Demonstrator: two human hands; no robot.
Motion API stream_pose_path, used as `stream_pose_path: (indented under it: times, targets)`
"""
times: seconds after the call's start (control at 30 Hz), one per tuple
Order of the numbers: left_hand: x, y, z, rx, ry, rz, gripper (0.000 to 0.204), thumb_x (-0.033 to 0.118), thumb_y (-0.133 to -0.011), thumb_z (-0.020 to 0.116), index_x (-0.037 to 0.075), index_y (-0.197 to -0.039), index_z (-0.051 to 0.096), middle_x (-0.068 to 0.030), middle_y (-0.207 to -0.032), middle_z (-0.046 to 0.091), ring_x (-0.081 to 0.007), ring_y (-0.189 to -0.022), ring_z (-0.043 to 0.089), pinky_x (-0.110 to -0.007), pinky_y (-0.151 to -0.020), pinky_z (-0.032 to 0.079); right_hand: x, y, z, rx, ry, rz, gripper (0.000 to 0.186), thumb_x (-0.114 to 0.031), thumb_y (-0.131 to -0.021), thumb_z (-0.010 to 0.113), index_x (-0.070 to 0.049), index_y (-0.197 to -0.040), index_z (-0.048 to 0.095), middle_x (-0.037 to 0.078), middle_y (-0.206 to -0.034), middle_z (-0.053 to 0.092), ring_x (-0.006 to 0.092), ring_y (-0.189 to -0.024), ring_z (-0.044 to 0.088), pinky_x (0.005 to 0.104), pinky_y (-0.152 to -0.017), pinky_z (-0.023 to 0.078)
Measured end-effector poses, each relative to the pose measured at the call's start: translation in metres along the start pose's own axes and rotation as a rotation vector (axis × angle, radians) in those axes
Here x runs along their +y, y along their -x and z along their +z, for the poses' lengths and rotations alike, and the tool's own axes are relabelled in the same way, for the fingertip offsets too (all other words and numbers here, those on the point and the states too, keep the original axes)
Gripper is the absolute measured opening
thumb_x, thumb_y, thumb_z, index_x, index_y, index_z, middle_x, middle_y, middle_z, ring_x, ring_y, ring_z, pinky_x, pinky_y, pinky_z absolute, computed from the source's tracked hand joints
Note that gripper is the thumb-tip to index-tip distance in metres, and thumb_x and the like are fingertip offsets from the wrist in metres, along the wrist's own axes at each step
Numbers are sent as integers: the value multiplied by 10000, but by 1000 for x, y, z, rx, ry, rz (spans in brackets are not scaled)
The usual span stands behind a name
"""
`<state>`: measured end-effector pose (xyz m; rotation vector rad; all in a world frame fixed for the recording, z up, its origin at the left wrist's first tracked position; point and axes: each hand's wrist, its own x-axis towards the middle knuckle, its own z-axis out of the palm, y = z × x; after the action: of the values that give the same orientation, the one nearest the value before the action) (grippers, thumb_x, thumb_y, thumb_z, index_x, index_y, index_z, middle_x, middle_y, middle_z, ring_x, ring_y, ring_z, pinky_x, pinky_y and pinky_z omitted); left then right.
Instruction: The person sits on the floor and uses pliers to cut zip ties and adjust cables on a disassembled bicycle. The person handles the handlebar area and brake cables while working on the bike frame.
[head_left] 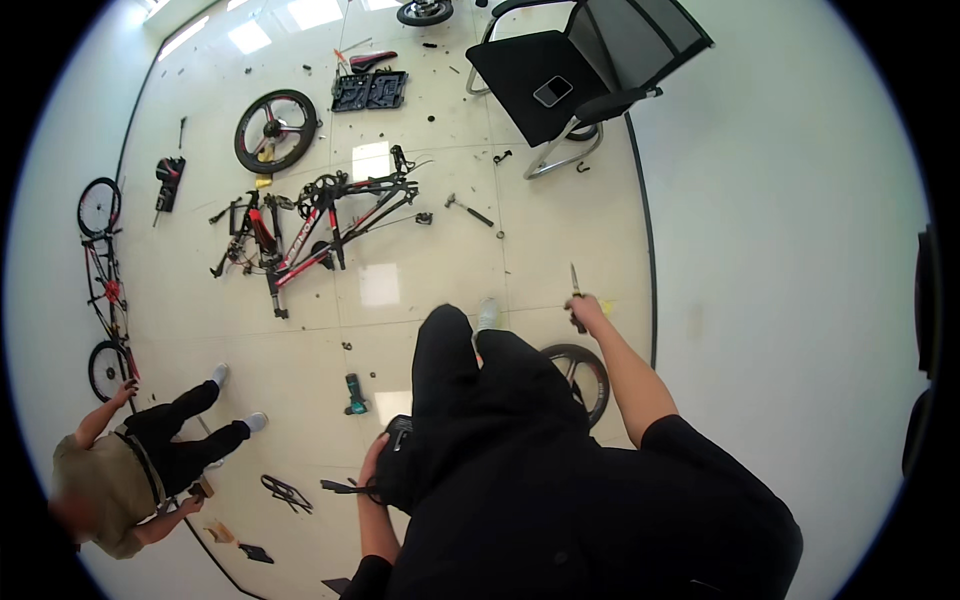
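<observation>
My right hand (586,309) is closed around a slim pointed tool (575,280) with a dark handle, its tip pointing away from me. Whether it is a knife or long-nose pliers is too small to tell. Below that hand, a dark-rimmed wheel (597,385) lies partly hidden by my leg. At my left hip, my left hand (374,460) is against a black pouch-like thing (400,436) with a pale label; most of its fingers are hidden. A red and black bicycle frame (305,240) lies on the floor ahead, with a hammer (470,210) to its right.
A teal power drill (355,394) lies near my left leg. Farther off are a wheel (300,130), an open tool case (370,91) and a black chair (535,80) bearing a phone (553,91). Another person (130,475) sits at left beside a bicycle (108,290). Small parts dot the floor.
</observation>
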<state>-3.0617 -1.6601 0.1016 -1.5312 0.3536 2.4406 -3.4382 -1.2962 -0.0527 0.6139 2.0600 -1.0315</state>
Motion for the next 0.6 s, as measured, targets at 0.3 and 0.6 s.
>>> stream_pose_path:
  times: [0.3,0.6]
  targets:
    - [108,-66,130,72,131,110,316,260,-897,513,8,-1068,599,-118,-964,664,-198,-882,646,-314,-782,530,-198,-93,25,-202,222,-27,165,-126,-677,604,33,-700,568,111,-625,582,211,-556,579,345,-529,477]
    - [152,-157,200,182,557,221,402,396,-877,500,21,-956,624,-103,-906,659,-198,-805,636,-289,-733,516,-439,-191,33,-93,414,-274,160,-111,-638,593,43,-634,550,119,-645,578,196,-584,537,343,-531,416]
